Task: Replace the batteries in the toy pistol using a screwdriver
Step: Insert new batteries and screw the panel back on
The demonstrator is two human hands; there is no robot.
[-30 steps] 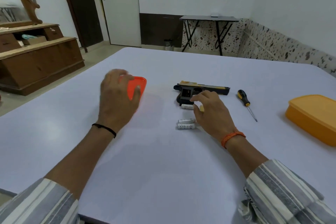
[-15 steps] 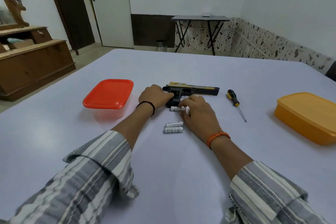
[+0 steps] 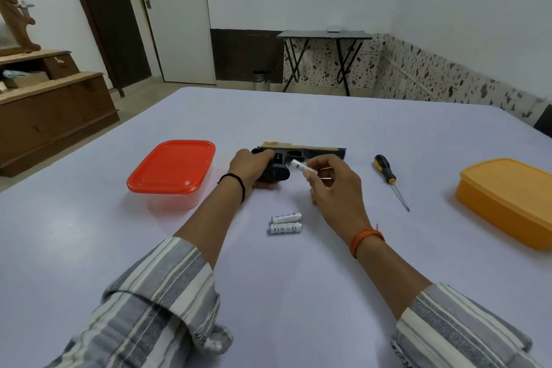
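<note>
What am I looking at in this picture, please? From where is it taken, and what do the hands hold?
There is no machine here: a camera worn on a person's head looks down at their two bare hands. The left hand grips the toy pistol, which lies on the pale table. The right hand pinches one battery in its fingers, close to the pistol's grip. Two more batteries lie side by side nearer the person. A screwdriver lies untouched to the right. A red-lidded box stands at the left, an orange box at the right.
</note>
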